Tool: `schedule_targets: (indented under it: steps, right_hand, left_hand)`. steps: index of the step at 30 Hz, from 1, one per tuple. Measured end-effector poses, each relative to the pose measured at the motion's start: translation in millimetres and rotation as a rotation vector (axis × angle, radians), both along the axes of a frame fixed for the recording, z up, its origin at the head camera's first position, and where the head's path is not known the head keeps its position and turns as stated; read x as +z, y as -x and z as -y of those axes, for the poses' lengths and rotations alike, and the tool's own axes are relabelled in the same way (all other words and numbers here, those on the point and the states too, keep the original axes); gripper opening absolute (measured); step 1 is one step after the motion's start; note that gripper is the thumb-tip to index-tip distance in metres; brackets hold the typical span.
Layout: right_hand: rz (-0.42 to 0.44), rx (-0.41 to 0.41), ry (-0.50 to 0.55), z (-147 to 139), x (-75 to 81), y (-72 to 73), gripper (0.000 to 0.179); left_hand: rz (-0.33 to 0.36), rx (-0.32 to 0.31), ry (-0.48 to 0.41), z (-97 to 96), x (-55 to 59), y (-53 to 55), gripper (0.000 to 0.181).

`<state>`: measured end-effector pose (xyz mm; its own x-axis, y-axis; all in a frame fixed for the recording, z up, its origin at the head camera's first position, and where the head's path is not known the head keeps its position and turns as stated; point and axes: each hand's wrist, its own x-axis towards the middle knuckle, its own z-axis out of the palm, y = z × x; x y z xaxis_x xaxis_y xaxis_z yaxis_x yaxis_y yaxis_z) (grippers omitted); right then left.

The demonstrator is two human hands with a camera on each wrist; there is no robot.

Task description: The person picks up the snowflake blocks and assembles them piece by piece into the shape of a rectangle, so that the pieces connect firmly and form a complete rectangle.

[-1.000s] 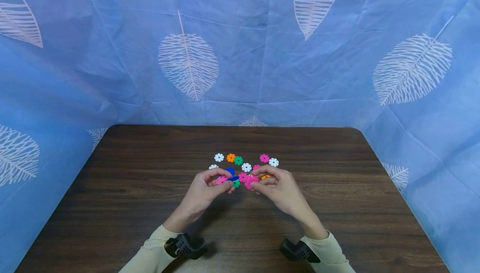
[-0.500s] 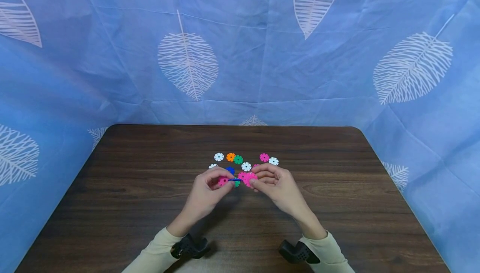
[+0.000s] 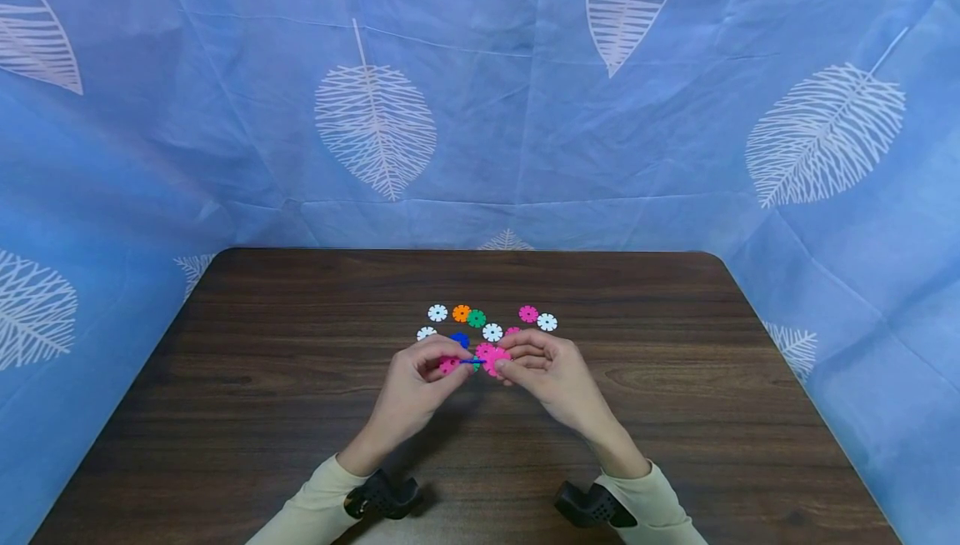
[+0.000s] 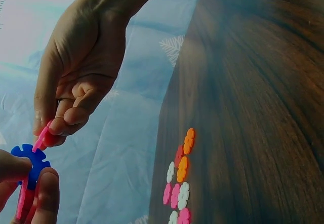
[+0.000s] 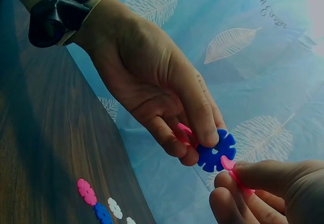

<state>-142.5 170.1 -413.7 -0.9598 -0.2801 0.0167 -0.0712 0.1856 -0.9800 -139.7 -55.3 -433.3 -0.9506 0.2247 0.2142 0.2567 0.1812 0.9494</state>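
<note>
My left hand (image 3: 420, 378) pinches a blue notched plastic disc (image 5: 223, 148) between thumb and fingertips. A pink disc (image 3: 448, 364) is joined to it on the palm side, partly covered by the fingers. Opposite, my right hand (image 3: 551, 370) grips another pink notched disc (image 3: 493, 360) by its edge. The two held parts meet rim to rim: in the left wrist view the right hand's pink disc (image 4: 41, 137) stands edge-on at a notch of the blue disc (image 4: 35, 164). Both hands are above the table, in front of the loose discs.
Behind the hands lie several loose discs: white (image 3: 437, 312), orange (image 3: 461, 313), green (image 3: 476, 318), blue (image 3: 460, 340) and pink (image 3: 528, 313). They rest on a dark wooden table (image 3: 300, 312). A blue cloth with white leaves (image 3: 480, 112) hangs beyond the table's far edge.
My left hand has shifted slightly right, bringing the blue disc up against the right hand's pink disc. The blue disc has turned edge-on to the head view. My right hand has moved slightly left.
</note>
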Motion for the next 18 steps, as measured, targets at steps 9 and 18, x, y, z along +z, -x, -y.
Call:
schedule_targets:
  steps: [9,18]
  right_hand:
    - [0.014,-0.030,-0.024,2.4,-3.6,0.5,0.027]
    - [0.032,-0.050,0.000,5.4,-4.5,-0.4,0.027]
  left_hand:
    - [-0.019,0.033,0.032,-2.0,-2.5,-0.4,0.010]
    - [-0.038,0.051,0.048,-2.5,-5.3,-0.2,0.012]
